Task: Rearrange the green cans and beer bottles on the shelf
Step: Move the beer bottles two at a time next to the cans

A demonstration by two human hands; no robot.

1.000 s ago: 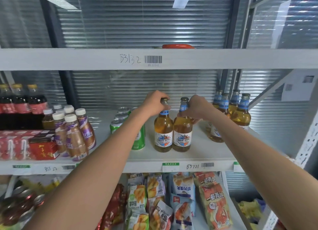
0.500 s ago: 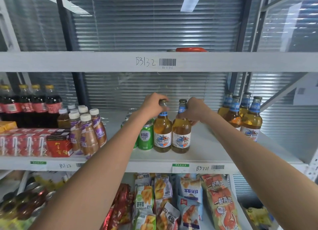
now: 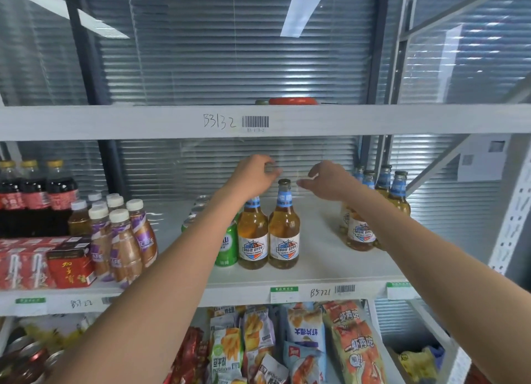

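The left hand [image 3: 253, 175] hovers above the left front bottle [image 3: 253, 237], fingers loosely curled and holding nothing. The right hand [image 3: 327, 181] hangs just right of the right front bottle [image 3: 284, 234]'s cap, fingers spread and empty. Both bottles stand upright, touching, with the green cans [image 3: 227, 245] just left of them. Lift clear of the caps to avoid tipping. Right of the pair stand about five more bottles [image 3: 385, 199]; cans number perhaps four, the arm hiding some.
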